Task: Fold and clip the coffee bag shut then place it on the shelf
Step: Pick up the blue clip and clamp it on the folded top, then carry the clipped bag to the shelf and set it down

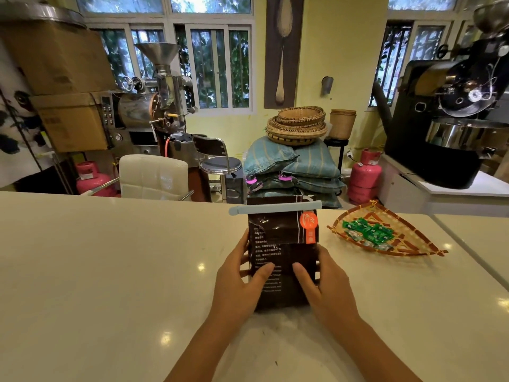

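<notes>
Coffee bag (282, 260), dark brown with white print and an orange label near its upper right, stands upright on the pale tabletop (110, 271), long axis vertical, printed face toward the camera. Top of bag is folded over; a light blue clip (275, 208) lies across the fold, long axis horizontal, running left to right and overhanging the bag's left edge, with a short strip of bag showing above it. Left hand (242, 282) grips the bag's left side, thumb across the printed face, fingers wrapped behind the edge. Right hand (325, 285) grips the right side likewise, thumb on the face. Both hands closed on the bag at mid-height; bag base rests on the tabletop just ahead of the wrists. To the right, apart from the bag, a woven tray (407, 244) holds green-wrapped candies (366, 231).
</notes>
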